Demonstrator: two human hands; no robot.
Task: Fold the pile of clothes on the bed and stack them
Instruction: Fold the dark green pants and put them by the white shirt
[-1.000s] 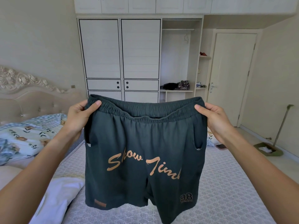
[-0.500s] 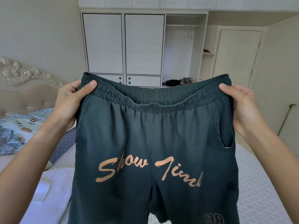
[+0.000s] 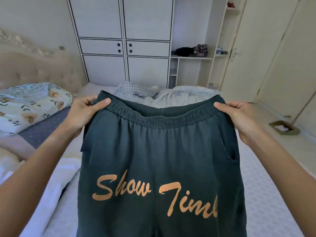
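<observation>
Floral pillow (image 3: 32,106): far left of the shorts, lying on the bed against the padded headboard (image 3: 39,71).
White garment (image 3: 51,189): left of the shorts, spread on the bed (image 3: 266,194) beneath the left forearm.
Left hand (image 3: 83,115): grip pinching the left end of the shorts' elastic waistband, thumb on the front face, fingers curled behind.
Dark green shorts (image 3: 162,151): held up by the waistband between the two hands, hanging over the bed, front facing the camera; orange script "Show Time" across the legs; lower hems run out of view.
Checked bedding (image 3: 162,94): behind the shorts, crumpled at the bed's far edge.
Wardrobe (image 3: 123,40): beyond the shorts, doors closed, open shelf section to its right.
Right hand (image 3: 239,118): grip pinching the right end of the waistband, thumb in front.
Dustpan (image 3: 283,128): right of the shorts, on the floor.
</observation>
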